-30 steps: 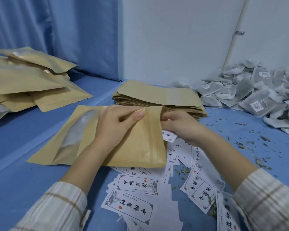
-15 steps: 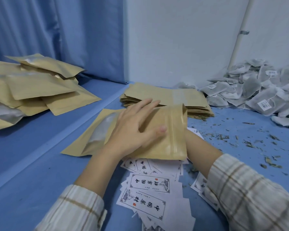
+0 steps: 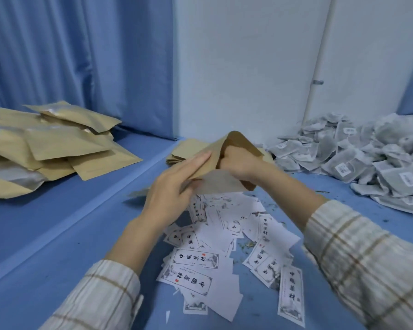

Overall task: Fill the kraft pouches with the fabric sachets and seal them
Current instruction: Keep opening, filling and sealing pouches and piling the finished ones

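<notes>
A kraft pouch (image 3: 218, 184) is lifted off the blue table, its mouth tilted up. My left hand (image 3: 177, 186) holds its near side with fingers stretched along the paper. My right hand (image 3: 239, 163) is pushed into the pouch mouth, fingers curled and hidden inside. Whether a sachet is in that hand cannot be seen. Behind the hands lies a flat stack of empty kraft pouches (image 3: 184, 151). A heap of grey fabric sachets (image 3: 358, 158) with white tags fills the right back corner.
Filled kraft pouches (image 3: 57, 148) are piled at the left on the blue table (image 3: 57, 234). Printed white paper labels (image 3: 215, 253) lie scattered in front of me. Dried herb crumbs dot the right side. A blue curtain and white wall close the back.
The pouch lay flat under my left palm before; now both hands have raised it and my right hand has gone into its mouth. The view has tilted upward.
</notes>
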Demonstrator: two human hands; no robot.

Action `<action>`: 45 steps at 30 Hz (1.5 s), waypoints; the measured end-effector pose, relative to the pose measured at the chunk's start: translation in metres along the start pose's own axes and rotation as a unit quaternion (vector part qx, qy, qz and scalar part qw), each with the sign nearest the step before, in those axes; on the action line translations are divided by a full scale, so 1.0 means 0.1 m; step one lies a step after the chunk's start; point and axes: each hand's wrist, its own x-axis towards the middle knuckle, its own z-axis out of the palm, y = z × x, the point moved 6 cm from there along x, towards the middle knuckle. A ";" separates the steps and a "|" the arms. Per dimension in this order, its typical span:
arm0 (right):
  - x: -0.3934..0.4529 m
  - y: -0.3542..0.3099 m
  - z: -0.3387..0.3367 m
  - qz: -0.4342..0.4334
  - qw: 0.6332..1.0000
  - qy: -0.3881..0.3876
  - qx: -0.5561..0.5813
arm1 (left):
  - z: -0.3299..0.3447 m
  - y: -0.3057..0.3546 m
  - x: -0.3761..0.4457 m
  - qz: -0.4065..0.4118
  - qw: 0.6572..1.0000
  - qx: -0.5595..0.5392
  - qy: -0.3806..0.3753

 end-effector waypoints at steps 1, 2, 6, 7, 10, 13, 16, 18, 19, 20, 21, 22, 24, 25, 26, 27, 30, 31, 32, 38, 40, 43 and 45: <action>-0.06 -0.03 -0.12 -0.016 1.000 0.018 -0.018 | -0.08 0.00 0.05 -0.018 1.000 -0.019 0.014; -0.11 -0.07 -0.25 -0.032 0.998 0.038 -0.047 | -0.19 0.02 0.12 -0.040 0.998 -0.027 0.032; -0.34 -0.21 -0.84 -0.162 0.975 0.151 -0.014 | -0.47 -0.01 0.41 -0.164 0.979 -0.095 0.068; -0.37 -0.21 -0.95 -0.171 0.970 0.172 -0.008 | -0.53 0.00 0.49 -0.171 0.975 -0.119 0.074; -0.48 -0.15 -1.27 -0.216 0.947 0.232 0.041 | -0.70 0.05 0.71 -0.188 0.956 -0.205 0.092; -0.50 -0.06 -1.48 -0.219 0.940 0.256 0.060 | -0.80 0.09 0.88 -0.202 0.938 -0.265 0.095; -0.44 -0.02 -1.58 -0.206 0.942 0.175 0.201 | -0.82 0.13 1.03 -0.213 0.926 -0.300 0.088; -0.39 -0.01 -1.66 -0.201 0.930 0.174 0.253 | -0.78 0.17 1.12 -0.219 0.918 -0.322 0.069; -0.38 0.00 -1.72 -0.198 0.923 0.200 0.264 | -0.75 0.20 1.17 -0.220 0.914 -0.335 0.052; -0.36 0.03 -1.77 -0.195 0.913 0.231 0.275 | -0.71 0.23 1.21 -0.218 0.910 -0.351 0.030; -0.35 0.05 -1.83 -0.192 0.901 0.259 0.291 | -0.68 0.27 1.26 -0.215 0.906 -0.365 0.012; -0.33 0.08 -1.87 -0.191 0.891 0.279 0.303 | -0.65 0.30 1.30 -0.219 0.900 -0.376 0.002; -0.30 0.13 -1.94 -0.186 0.883 0.301 0.307 | -0.62 0.33 1.39 -0.236 0.898 -0.371 0.017; -0.29 0.14 -1.97 -0.182 0.883 0.308 0.304 | -0.62 0.32 1.43 -0.244 0.899 -0.360 0.039; -0.27 0.16 -1.99 -0.179 0.880 0.316 0.305 | -0.62 0.31 1.47 -0.251 0.900 -0.349 0.067; -0.26 0.19 -2.02 -0.173 0.877 0.325 0.310 | -0.62 0.28 1.51 -0.256 0.899 -0.341 0.099; -0.24 0.33 -2.12 -0.150 0.873 0.337 0.319 | -0.61 0.21 1.59 -0.269 0.890 -0.332 0.158; -0.24 0.37 -2.15 -0.144 0.876 0.336 0.316 | -0.58 0.19 1.62 -0.271 0.889 -0.332 0.160; -0.23 0.40 -2.17 -0.141 0.879 0.335 0.308 | -0.54 0.18 1.63 -0.273 0.886 -0.337 0.160; -0.13 0.58 -2.19 -0.110 0.907 0.301 0.275 | -0.27 0.16 1.61 -0.274 0.883 -0.345 0.165; -0.12 0.65 -2.16 -0.089 0.928 0.288 0.217 | -0.18 0.18 1.60 -0.275 0.887 -0.338 0.153; -0.10 0.67 -2.13 -0.058 0.964 0.254 0.049 | -0.05 0.21 1.59 -0.275 0.892 -0.332 0.136; -0.08 0.51 -2.13 -0.084 0.963 0.252 -0.053 | 0.02 0.25 1.59 -0.267 0.895 -0.332 0.133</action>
